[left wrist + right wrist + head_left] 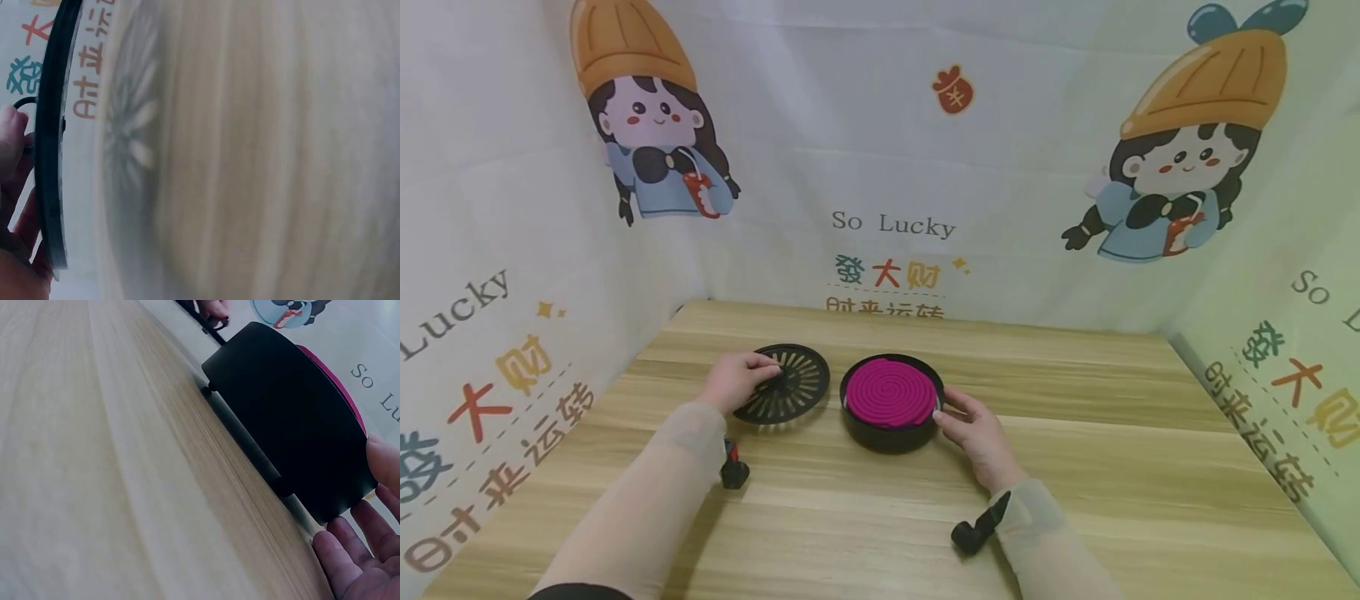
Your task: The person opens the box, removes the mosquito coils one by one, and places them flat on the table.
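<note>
Closest to the camera in the head view, a pale beige sleeve (640, 500) comes in from the lower left and a second pale beige sleeve (1060, 550) from the lower right, with a small black wrist camera (735, 468) and a matching black wrist device (972, 535) strapped at their ends. Left of centre, the left hand (733, 382) pinches the middle of a round black slotted lid (792, 382), thumb and forefinger together. Just beside it, at the centre, a round black box (887, 439) holds a flat magenta spiral coil (891, 390). The right hand (977, 433) grips the box's right side, thumb and fingers apart with the wall between them. Below lies a light wood-grain table (865, 525); behind, a white printed fabric backdrop (1015, 125) carries cartoon figures and "So Lucky" lettering.

In the left wrist view, blurred wood fills the right of the frame. The lid stands nearly edge-on at the left, clear of the table, its slotted shadow falling on the wood. At the left edge, the fingertips hold a thin black ring handle (24, 100) on the lid.

In the right wrist view, the box slants across the upper right on short black feet (284, 486), magenta showing above its rim. The thumb presses its wall at the right edge, fingertips touching lower down. Part of the other hand and the lid show at the top.
</note>
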### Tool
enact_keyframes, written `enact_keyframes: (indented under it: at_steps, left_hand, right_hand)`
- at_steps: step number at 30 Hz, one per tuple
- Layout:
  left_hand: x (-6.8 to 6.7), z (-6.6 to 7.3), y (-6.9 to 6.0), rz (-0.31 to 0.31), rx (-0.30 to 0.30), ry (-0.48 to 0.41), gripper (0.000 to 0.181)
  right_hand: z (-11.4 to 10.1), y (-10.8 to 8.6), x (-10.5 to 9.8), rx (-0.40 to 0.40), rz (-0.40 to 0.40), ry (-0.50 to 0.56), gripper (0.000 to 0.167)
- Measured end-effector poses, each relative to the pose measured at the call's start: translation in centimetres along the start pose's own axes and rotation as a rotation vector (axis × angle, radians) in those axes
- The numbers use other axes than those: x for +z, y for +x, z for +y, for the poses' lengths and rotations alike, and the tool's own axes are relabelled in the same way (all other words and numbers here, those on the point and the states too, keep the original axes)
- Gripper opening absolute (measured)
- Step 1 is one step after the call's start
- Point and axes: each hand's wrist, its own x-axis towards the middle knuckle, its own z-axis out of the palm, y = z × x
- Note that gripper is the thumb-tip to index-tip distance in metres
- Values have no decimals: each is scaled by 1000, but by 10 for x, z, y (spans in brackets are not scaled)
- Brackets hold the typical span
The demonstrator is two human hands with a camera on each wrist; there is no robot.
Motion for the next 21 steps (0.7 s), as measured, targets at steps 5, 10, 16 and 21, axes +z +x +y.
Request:
enact_keyframes:
  at_steps: [5, 10, 16, 21]
  left_hand:
    - [2, -6, -2, -28, 20, 55, 29]
    - [3, -9, -4, -42, 14, 73, 29]
    - [4, -11, -6, -38, 8, 124, 26]
    - [5, -11, -6, -31, 23, 159, 26]
  right_hand:
    - [0, 0, 1, 3, 12, 1, 52]
    - [1, 0, 2, 1, 25, -6, 51]
    - [2, 0, 1, -1, 30, 1, 51]
    - [2, 1, 1, 1, 24, 18, 50]
